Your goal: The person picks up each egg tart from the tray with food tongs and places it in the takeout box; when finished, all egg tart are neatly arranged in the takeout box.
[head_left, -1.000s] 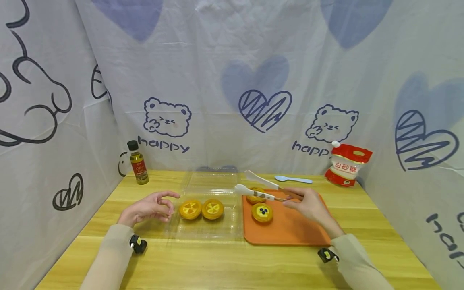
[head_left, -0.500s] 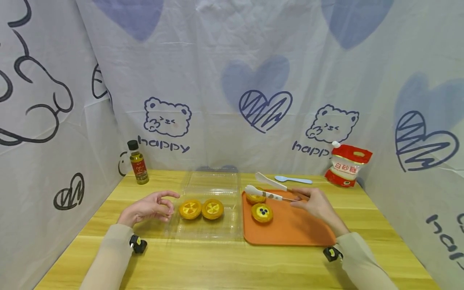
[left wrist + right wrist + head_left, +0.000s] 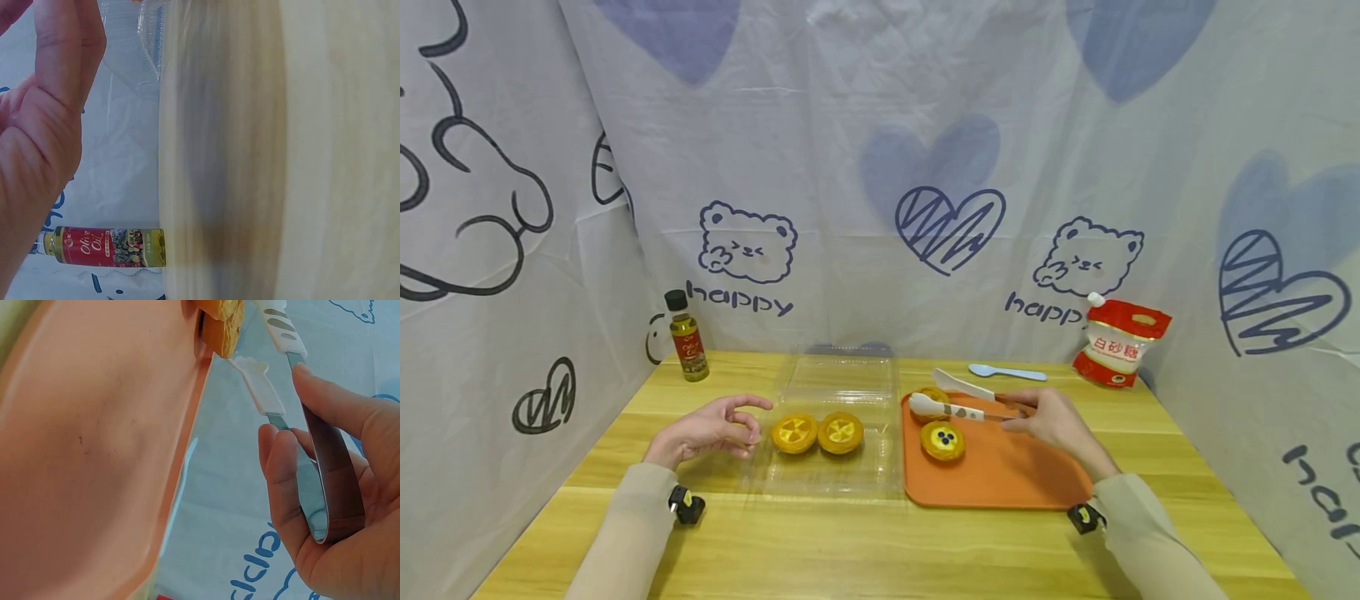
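My right hand (image 3: 1051, 421) grips a pair of tongs (image 3: 964, 412) with metal arms and white tips, thumb on one arm and fingers on the other. The tongs' tips stand apart, over the rear egg tart (image 3: 931, 395) on the orange tray (image 3: 1000, 475), partly covering it. A tart with dark berries (image 3: 942, 441) sits in front of it. Two tarts with yellow-orange topping, a left one (image 3: 794, 433) and a right one (image 3: 840, 432), lie in the clear plastic box (image 3: 820, 479). Beside that box my left hand (image 3: 711, 429) hovers with loosely bent fingers, holding nothing.
An olive oil bottle (image 3: 688, 337) stands at the back left, also seen in the left wrist view. At the back right are a light blue spoon (image 3: 1007, 372) and a red-and-white sugar bag (image 3: 1122, 342). The box's clear lid (image 3: 838, 375) lies open behind it.
My right hand first moves the tongs to the right, then lowers their tips toward the rear tart. The left hand and the tarts stay in place.
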Motion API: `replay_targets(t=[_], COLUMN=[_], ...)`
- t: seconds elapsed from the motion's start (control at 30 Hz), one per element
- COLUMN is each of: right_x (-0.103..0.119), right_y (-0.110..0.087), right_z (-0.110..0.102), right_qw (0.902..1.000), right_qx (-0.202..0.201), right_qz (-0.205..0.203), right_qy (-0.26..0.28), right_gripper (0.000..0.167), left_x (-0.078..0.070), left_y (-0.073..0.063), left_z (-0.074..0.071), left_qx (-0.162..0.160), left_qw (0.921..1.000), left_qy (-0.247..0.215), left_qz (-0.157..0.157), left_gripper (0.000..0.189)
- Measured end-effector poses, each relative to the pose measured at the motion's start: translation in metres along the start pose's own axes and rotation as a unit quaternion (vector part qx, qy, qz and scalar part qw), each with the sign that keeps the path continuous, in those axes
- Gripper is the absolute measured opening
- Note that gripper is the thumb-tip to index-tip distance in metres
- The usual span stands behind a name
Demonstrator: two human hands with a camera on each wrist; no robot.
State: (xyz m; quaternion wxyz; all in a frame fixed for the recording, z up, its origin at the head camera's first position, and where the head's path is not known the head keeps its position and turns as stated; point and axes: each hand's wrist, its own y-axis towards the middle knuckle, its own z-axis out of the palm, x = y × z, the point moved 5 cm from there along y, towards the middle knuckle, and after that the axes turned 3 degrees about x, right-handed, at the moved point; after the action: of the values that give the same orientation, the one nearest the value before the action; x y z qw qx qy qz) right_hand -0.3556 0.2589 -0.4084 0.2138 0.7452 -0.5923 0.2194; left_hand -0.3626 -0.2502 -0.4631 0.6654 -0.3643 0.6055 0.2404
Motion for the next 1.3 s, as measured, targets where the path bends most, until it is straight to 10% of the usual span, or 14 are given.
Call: replay_targets(t=[1.3], right_x=[-0.0001], right_y=[0.0024], right_z=[0.0031], right_qw=[0.9999], right_qx=[-0.014], right_qz=[-0.005], right_qy=[-0.007], right_gripper=[0.039], left_x=[-0.0013], left_y=[-0.0005], left_z=[0.0008], left_qx=[-0.002], left_qw=[1.0], left_qy=[0.0], left_qz=[-0.005], left_gripper=[0.071])
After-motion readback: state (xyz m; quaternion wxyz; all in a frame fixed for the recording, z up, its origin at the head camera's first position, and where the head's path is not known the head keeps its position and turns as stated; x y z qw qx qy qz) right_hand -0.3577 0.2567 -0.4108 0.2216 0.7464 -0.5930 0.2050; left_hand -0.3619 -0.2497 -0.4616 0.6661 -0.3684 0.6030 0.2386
